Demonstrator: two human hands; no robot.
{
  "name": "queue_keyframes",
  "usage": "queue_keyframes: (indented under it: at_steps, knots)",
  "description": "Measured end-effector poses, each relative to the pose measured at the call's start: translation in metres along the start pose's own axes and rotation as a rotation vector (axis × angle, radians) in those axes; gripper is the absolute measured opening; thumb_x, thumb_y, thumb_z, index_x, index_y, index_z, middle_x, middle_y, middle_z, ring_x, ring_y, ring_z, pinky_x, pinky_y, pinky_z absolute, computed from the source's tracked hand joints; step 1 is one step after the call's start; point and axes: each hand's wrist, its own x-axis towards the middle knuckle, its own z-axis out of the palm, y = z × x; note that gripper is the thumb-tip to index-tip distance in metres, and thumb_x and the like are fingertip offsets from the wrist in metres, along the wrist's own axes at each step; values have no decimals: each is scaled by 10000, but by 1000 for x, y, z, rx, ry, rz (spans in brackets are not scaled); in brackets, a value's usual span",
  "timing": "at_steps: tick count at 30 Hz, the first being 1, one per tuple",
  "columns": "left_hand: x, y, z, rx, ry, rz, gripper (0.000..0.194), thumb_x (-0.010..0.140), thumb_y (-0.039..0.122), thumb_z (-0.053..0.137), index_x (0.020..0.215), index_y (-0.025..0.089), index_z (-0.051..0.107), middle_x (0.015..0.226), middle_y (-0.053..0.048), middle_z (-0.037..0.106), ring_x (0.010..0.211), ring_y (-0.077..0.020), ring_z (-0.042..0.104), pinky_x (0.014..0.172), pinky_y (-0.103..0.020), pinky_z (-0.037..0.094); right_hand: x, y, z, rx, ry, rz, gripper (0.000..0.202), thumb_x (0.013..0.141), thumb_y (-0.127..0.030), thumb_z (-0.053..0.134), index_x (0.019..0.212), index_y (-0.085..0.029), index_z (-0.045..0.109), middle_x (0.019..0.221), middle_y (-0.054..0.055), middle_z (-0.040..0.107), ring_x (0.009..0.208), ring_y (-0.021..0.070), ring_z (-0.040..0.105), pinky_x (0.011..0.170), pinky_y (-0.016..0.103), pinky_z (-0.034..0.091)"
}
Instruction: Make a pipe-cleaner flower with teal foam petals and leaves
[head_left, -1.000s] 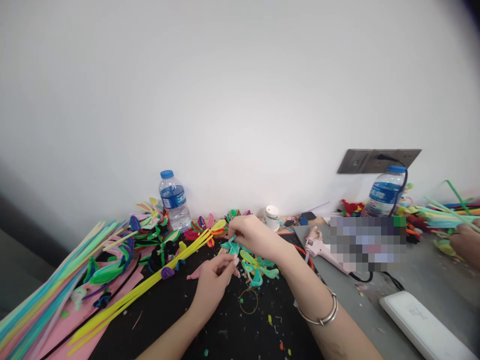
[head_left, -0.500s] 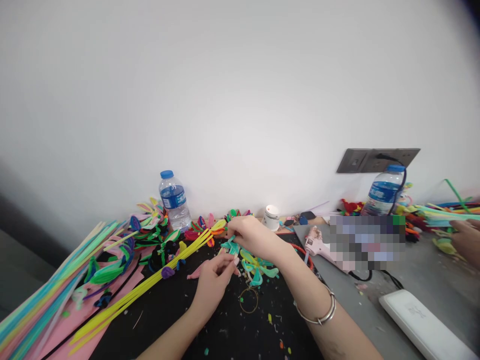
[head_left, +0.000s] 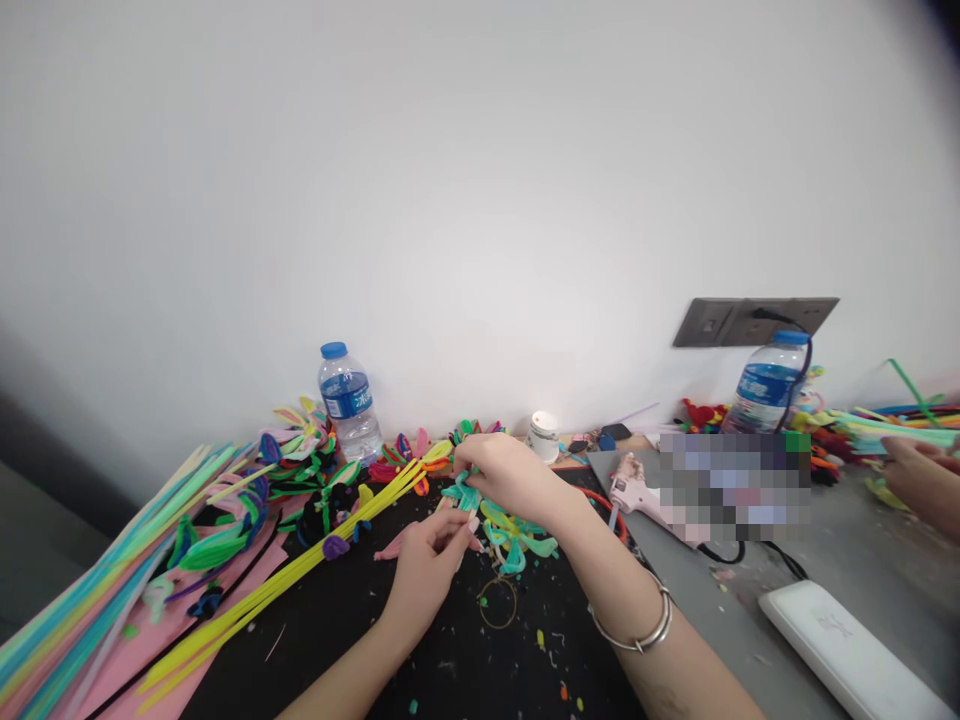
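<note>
Both hands meet over the black work mat (head_left: pixel 315 650). My right hand (head_left: pixel 510 480) bends down from above, its fingers pinched on a teal pipe-cleaner piece (head_left: pixel 463 493). Just below, my left hand (head_left: pixel 435 545) has thumb and forefinger pressed together at the lower end of that same piece; the fingertips partly cover it. Right beside them lies a teal and yellow pipe-cleaner flower (head_left: pixel 516 535). A pink pipe-cleaner piece (head_left: pixel 391 542) shows to the left of my left hand, partly behind it. A thin wire ring (head_left: pixel 497 604) rests nearer to me.
Yellow pipe cleaners (head_left: pixel 300 560) and a mixed bundle (head_left: pixel 97 590) lie left. A water bottle (head_left: pixel 349 400) and paper cup (head_left: pixel 543 437) stand by the wall. At right are a pink glue gun (head_left: pixel 637 497), a white case (head_left: pixel 840 640), another bottle (head_left: pixel 765 385) and another person's hand (head_left: pixel 926 480).
My hands keep almost the same pose on the teal piece. At the right, the other person's hand has shifted slightly left and shows more.
</note>
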Motion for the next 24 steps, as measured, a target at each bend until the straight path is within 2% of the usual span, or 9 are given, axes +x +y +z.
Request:
queue_keyframes:
  at_steps: [6, 12, 15, 17, 19, 21, 24]
  knots:
    - [3, -3, -1, -59, -20, -22, 270, 749, 395, 572, 814, 133, 579, 604, -19, 634, 399, -66, 380, 403, -193, 258, -1, -4, -5, -1, 5, 22, 209, 732, -32, 544, 876, -178, 582, 864, 28, 587, 805, 148, 528, 679, 236, 363]
    - [4, 3, -1, -101, 10, -39, 293, 741, 413, 578, 803, 127, 571, 626, -27, 640, 379, -53, 367, 389, -186, 271, -6, 1, -24, 98, 158, 86, 241, 757, -149, 604, 989, -194, 557, 991, 39, 571, 860, 143, 536, 725, 246, 391]
    - [3, 4, -1, -133, 23, -37, 292, 741, 414, 579, 799, 129, 561, 648, -33, 646, 378, -48, 368, 383, -181, 281, -9, 10, -31, 133, 195, 174, 226, 756, -180, 608, 978, -182, 569, 927, 38, 601, 792, 136, 540, 678, 243, 392]
    - [3, 3, -1, -137, 25, -22, 283, 743, 407, 581, 795, 129, 559, 661, -36, 649, 384, -48, 375, 383, -179, 289, -11, 17, -31, 190, 145, 241, 201, 759, -205, 600, 957, -176, 585, 845, 28, 623, 711, 126, 541, 622, 234, 387]
    - [2, 3, -1, -129, 17, -7, 276, 742, 400, 585, 793, 130, 561, 660, -34, 647, 390, -50, 384, 383, -178, 300, -12, 21, -29, 287, 42, 280, 173, 777, -241, 575, 931, -165, 598, 766, 22, 635, 648, 120, 545, 569, 222, 381]
    - [2, 2, -1, -116, 5, 5, 273, 740, 395, 589, 803, 130, 566, 655, -30, 641, 394, -54, 393, 383, -180, 313, -11, 22, -24, 371, -39, 279, 158, 786, -256, 556, 892, -150, 608, 717, 20, 637, 619, 115, 551, 540, 210, 376]
    - [0, 3, -1, -92, -15, 11, 275, 743, 394, 585, 812, 128, 574, 655, -28, 634, 400, -59, 400, 386, -185, 328, -8, 20, -18, 363, -51, 227, 91, 772, -199, 549, 763, -138, 615, 658, 3, 619, 592, 102, 534, 531, 199, 361]
